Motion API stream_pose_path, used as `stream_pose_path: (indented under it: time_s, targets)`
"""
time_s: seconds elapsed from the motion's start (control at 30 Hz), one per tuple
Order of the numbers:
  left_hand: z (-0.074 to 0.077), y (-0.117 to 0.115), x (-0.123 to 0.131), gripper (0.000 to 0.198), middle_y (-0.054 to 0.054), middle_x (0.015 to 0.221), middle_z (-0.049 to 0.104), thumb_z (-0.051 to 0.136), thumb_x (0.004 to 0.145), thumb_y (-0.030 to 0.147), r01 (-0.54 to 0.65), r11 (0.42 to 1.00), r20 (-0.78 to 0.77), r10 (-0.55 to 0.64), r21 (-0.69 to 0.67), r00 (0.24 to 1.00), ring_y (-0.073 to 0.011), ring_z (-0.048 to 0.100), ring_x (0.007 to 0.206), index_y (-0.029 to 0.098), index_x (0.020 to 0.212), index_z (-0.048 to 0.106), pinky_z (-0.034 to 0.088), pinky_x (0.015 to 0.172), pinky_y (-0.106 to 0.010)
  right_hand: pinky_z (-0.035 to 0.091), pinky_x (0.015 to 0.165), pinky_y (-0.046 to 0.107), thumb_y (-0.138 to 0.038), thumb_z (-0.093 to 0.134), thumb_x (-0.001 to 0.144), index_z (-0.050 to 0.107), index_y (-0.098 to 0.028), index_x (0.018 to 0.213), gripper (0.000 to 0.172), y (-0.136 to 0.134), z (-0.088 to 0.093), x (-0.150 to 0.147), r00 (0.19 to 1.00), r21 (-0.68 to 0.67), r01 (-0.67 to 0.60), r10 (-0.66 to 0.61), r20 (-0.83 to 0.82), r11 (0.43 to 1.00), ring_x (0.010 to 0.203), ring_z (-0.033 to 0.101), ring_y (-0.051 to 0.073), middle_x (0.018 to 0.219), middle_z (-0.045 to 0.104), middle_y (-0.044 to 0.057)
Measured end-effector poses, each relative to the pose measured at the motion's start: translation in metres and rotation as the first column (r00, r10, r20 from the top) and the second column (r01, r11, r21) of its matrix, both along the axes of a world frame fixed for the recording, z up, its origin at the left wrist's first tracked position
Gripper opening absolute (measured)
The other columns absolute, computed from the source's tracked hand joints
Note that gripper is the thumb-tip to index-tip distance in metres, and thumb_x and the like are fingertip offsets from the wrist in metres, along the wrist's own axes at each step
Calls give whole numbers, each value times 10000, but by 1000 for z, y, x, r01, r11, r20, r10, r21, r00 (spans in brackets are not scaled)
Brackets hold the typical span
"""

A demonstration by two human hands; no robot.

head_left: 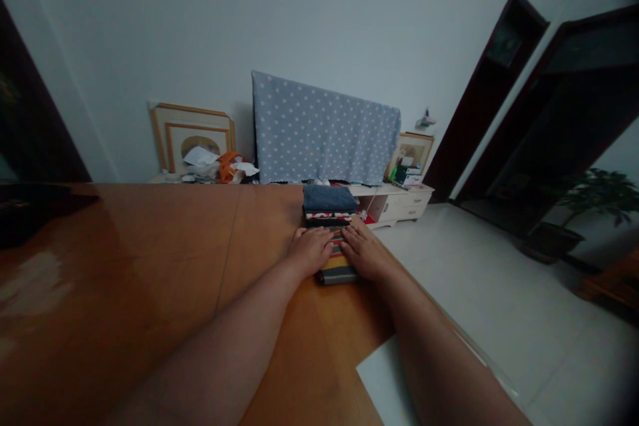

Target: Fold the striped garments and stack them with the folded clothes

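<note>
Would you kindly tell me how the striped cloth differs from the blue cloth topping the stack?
The striped cloth has red, yellow and grey bands; the blue cloth looks plain. The striped cloth lies nearer, under the left hand and right hand; the blue cloth tops the stack beyond. Both look folded.

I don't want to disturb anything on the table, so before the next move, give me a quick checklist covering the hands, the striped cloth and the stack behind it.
1. Left hand on the striped cloth: ok, fingers rest over its left side.
2. Right hand on the cloth: ok, resting over its right side.
3. Cloth folded into a compact bundle: ok, lying on the table.
4. Folded stack upright: ok, blue piece on top.
5. Gap between cloth and stack: cannot tell, the hands partly cover that edge.
6. White sheet apart from the cloth: ok, though the right forearm partly hides it.
</note>
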State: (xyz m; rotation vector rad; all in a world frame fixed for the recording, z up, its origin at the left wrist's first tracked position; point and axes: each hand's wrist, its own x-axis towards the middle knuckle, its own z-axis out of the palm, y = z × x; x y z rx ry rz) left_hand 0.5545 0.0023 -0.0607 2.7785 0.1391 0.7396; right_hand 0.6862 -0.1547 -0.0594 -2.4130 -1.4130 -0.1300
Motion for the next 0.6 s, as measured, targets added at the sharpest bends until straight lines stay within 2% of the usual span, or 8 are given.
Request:
stream_pose_path:
  time_s: [0.2, 0.5, 0.6]
  targets:
    - [4, 4, -1, 390, -27, 1442, 584, 445, 985, 378, -45, 999, -104, 43, -23, 994, -238, 489, 1356, 303, 1333, 605, 388, 1055, -459, 223, 1223, 477, -486, 345, 1021, 375, -188, 1544, 603, 5, -1, 0, 998, -99, 37, -42, -49, 994, 1525, 198, 288, 1633, 289, 81]
    - [-4, 3, 3, 440, -43, 1484, 538, 403, 987, 405, -128, 991, -133, 122, -40, 984, -257, 474, 1362, 274, 1384, 540, 400, 1057, -518, 213, 1226, 426, -486, 346, 1014, 341, -176, 1557, 625, 9, -3, 3, 997, -112, 43, -49, -51, 993, 1511, 252, 248, 1616, 333, 90]
    - [-7, 5, 3, 433, -34, 1474, 547, 411, 986, 405, -115, 993, -103, 111, -39, 988, -250, 485, 1347, 279, 1376, 550, 403, 1060, -495, 219, 1225, 415, -482, 345, 1011, 340, -158, 1558, 636, 8, -5, 2, 998, -96, 32, -37, -52, 995, 1507, 262, 245, 1614, 334, 97]
